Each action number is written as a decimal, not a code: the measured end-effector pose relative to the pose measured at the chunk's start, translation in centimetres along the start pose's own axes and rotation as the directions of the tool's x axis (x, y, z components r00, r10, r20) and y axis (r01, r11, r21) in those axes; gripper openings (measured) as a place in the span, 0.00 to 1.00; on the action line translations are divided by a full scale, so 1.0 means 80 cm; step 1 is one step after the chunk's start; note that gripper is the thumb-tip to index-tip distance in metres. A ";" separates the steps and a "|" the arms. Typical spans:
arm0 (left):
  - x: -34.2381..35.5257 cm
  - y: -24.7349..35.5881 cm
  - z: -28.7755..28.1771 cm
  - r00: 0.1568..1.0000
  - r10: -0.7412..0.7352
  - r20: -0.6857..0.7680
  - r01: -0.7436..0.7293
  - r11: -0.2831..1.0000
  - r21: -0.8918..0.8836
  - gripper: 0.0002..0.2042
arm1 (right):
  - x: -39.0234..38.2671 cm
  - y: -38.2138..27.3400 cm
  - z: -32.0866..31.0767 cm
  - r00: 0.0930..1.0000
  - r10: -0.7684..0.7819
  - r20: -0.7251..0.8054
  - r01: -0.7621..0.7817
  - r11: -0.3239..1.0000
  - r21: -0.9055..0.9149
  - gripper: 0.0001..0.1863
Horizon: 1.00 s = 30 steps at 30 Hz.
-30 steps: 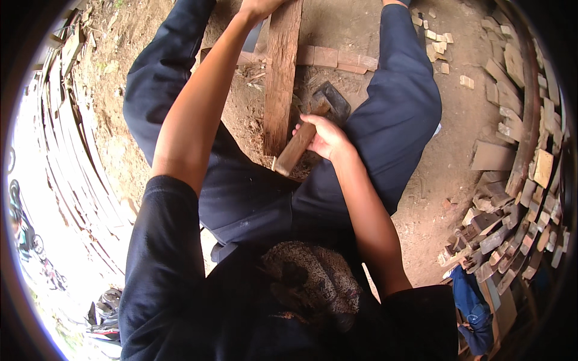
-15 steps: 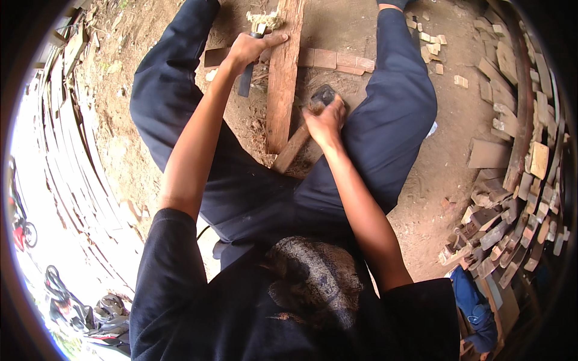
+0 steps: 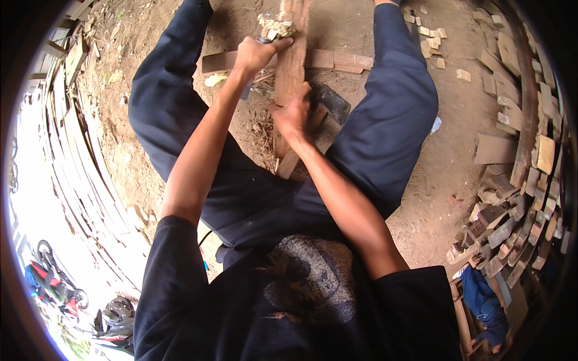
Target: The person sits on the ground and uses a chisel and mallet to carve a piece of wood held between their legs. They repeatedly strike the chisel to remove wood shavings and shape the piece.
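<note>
My left hand [image 3: 256,54] is closed around a flat-bladed tool [image 3: 246,90], mostly hidden by the fingers; its exact kind is unclear. The thumb rests on a long, rough brown plank [image 3: 292,66] that runs between my legs. Beside that thumb, a clump of pale fibres [image 3: 277,27] lies against the plank. Lower down, my right hand [image 3: 292,113] spans the same plank, thumb on one side and fingers on the other. Just right of it sits a dark, blocky thing [image 3: 332,103]. A shorter wooden piece [image 3: 289,163] slants below the right hand.
A low row of reddish-brown blocks [image 3: 334,60] crosses under the plank. Small wood offcuts [image 3: 432,39] lie beyond my right foot. Stacked wood scraps [image 3: 512,222] line the right side, with a person in blue [image 3: 481,301] near them. Long boards [image 3: 75,156] and motorbikes [image 3: 54,277] are on the left.
My right hand has moved left from beside the dark blocky thing onto the plank. My left hand and the plank's upper part have shifted slightly right; the tool's blade shows less.
</note>
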<state>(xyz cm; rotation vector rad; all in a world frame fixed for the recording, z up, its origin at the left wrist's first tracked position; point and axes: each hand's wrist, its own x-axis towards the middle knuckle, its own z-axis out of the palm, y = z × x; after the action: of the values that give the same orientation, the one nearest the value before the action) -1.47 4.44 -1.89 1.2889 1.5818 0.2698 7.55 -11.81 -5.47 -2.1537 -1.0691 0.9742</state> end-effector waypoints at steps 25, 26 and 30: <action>-0.033 -0.034 0.001 0.968 0.049 0.244 0.007 0.975 -0.223 0.24 | 0.019 0.117 -0.032 0.740 0.662 0.120 -0.648 0.654 0.391 0.27; -0.035 -0.044 0.001 0.966 0.021 0.259 0.031 0.980 -0.198 0.23 | 0.014 0.100 -0.039 0.747 0.647 0.150 -0.643 0.647 0.410 0.24; -0.047 -0.048 0.003 0.962 0.003 0.271 0.042 0.986 -0.161 0.22 | 0.031 0.055 -0.086 0.723 0.624 0.296 -0.656 0.486 0.577 0.10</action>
<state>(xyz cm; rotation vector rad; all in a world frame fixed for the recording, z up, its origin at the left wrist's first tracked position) -3.94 -0.27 -2.61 1.1293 1.3103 0.1981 15.94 -13.13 -5.46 -1.8884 0.1883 1.4590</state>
